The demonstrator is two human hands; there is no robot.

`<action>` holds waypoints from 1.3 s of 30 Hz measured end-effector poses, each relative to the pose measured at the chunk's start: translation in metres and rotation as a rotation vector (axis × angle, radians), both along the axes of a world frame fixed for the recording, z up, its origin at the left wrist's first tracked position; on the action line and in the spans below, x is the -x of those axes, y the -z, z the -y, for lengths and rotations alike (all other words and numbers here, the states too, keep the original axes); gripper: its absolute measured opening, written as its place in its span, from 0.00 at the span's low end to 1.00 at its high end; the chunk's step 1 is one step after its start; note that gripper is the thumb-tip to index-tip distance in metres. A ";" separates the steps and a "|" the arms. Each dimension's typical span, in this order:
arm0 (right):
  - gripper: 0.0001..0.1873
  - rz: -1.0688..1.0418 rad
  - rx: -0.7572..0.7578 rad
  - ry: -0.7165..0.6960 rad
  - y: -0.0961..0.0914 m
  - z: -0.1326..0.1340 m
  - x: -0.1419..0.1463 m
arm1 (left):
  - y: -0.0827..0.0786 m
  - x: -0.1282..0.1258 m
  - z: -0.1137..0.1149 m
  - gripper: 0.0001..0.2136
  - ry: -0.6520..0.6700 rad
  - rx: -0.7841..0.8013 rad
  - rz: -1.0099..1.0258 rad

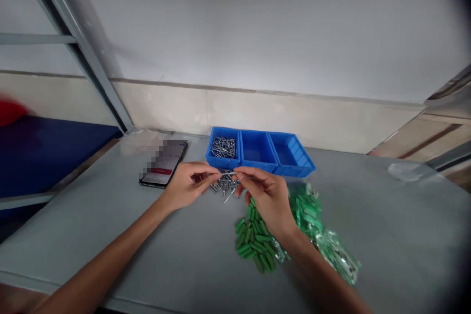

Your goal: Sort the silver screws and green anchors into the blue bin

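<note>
The left hand [189,185] and right hand [267,196] pinch a thin silver metal rod [228,173] between fingertips, just in front of the blue plastic bin row [258,164]; a loosened pinch could drop it among the loose silver metal pieces [225,188] before that row.

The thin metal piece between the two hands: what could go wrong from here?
The thin metal piece is held only at the fingertips of the left hand and right hand, so it could slip and get lost among the similar metal pieces close by.
The loose green pieces lie near the right hand and might get scattered.
The phone beside the left hand could be bumped.
</note>
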State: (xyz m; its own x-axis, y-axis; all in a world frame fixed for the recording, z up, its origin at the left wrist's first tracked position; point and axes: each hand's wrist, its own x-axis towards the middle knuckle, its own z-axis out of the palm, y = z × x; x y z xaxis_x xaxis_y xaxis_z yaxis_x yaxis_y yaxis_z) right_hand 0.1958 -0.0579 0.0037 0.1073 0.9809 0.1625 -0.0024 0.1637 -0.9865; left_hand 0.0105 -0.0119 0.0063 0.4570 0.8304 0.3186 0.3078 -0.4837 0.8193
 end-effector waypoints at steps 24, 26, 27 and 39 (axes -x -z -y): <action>0.03 0.379 -0.466 0.390 -0.059 0.019 -0.006 | -0.015 0.010 -0.005 0.14 -0.081 -0.090 0.042; 0.06 0.399 -0.644 0.565 -0.076 0.016 -0.003 | -0.010 0.011 -0.009 0.14 -0.099 -0.059 0.041; 0.06 0.386 -0.693 0.630 -0.080 0.010 -0.002 | -0.007 0.012 -0.011 0.14 -0.111 -0.054 0.029; 0.24 0.269 -0.361 0.343 -0.050 -0.011 -0.026 | 0.003 0.015 -0.018 0.14 -0.116 -0.213 -0.148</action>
